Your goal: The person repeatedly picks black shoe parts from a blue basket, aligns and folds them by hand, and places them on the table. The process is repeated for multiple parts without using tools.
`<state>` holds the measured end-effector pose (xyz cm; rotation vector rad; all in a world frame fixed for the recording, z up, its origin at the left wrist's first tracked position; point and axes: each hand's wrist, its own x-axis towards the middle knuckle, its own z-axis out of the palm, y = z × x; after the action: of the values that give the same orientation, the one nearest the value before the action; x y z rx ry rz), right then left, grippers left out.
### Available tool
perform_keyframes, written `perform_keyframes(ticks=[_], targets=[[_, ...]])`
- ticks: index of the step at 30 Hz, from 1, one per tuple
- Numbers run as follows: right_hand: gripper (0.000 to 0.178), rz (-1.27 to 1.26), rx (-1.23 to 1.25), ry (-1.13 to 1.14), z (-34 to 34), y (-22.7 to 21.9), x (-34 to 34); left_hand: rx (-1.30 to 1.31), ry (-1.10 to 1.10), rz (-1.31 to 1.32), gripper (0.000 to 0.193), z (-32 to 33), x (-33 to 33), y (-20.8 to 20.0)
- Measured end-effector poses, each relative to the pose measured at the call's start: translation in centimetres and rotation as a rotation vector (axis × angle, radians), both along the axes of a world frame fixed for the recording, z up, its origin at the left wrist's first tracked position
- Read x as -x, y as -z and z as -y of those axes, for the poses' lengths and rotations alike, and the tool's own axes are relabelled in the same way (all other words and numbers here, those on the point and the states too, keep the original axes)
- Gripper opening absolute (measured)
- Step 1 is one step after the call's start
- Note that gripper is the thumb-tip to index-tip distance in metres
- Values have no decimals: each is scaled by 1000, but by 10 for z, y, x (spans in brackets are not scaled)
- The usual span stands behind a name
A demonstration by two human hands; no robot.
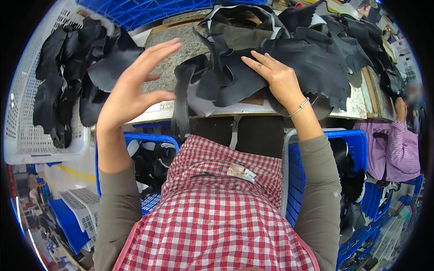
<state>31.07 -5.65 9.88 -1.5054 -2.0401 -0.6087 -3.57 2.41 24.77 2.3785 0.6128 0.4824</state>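
Observation:
My left hand (pixel 135 83) is raised over the left part of the workbench, open, with thumb and fingers apart and nothing between them. Palm down, my right hand (pixel 278 81) rests on a thin black leather-like piece (pixel 239 74), its fingers stretched out. That piece has an irregular outline, and a narrow strip (pixel 181 101) at its left hangs over the bench's front edge. To the right of my hand spreads a heap of similar black pieces (pixel 312 58). A pale sheet (pixel 201 101) shows partly beneath the black material.
At the left, a white perforated basket (pixel 45 156) holds more black pieces. Below the bench stand a left blue bin (pixel 135 135) and a right blue bin (pixel 359 135) with black scraps. A blue crate (pixel 149 11) sits at the back. A co-worker's hand (pixel 401 109) appears far right.

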Motion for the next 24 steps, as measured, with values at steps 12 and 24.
perform_keyframes(ticks=[12,24], targets=[[72,-326,308,-150,52,-59,63,454,15,203,34,-11,29,68],[21,-215,-74,-255,26,-56,115,415,62,175,32,2,31,69]])
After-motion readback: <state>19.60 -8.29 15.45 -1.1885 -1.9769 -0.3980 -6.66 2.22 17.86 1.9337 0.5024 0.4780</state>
